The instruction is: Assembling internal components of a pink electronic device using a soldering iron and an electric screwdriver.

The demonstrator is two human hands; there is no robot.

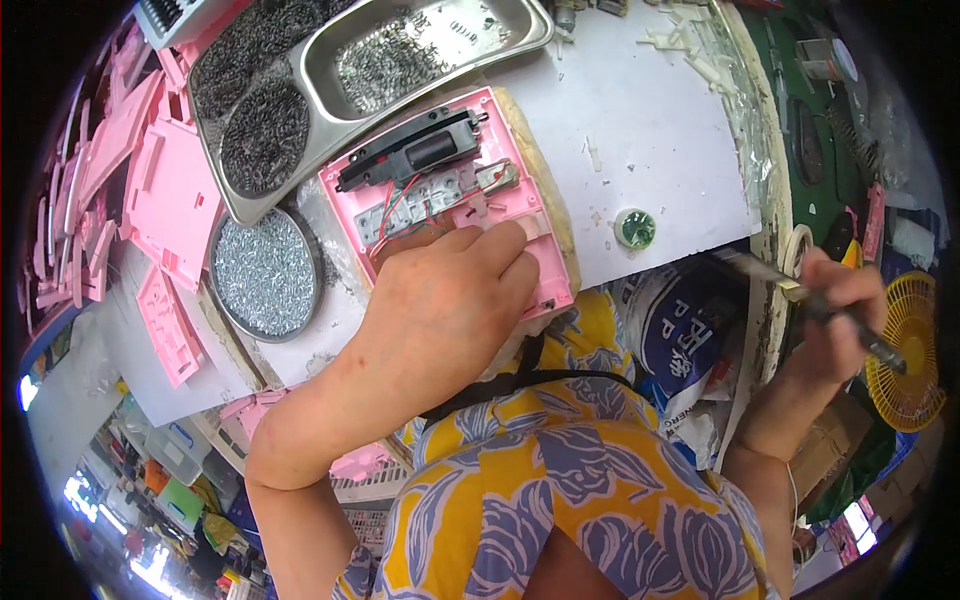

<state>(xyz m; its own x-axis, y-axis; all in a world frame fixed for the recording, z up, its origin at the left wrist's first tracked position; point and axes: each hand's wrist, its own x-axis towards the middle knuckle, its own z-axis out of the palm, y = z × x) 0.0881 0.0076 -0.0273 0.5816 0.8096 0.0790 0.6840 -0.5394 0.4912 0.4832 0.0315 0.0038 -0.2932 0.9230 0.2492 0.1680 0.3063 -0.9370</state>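
Note:
A pink plastic housing [558,268] lies open on a pale, worn pad. Inside it are a black mechanism [432,150], a grey metal plate [425,203] and thin red wires. My left hand [440,290] is closed over the housing's near part, gripping it with curled fingers; the fingertips are partly hidden. Off to the right, my right hand [845,305] grips a slim dark-handled tool [868,340] away from the housing. Motion blurs the tool's long, flat front end, so I cannot tell its exact kind. A small round cup [635,229] with green contents stands between the hands.
A compartmented metal tray [310,75] holds many small dark and silver parts. Beside it is a round dish [318,290] of small silver pieces. Loose pink panels [165,200] pile up at the left. At the right are a blue-white sack [665,325] and a yellow round grille [905,350].

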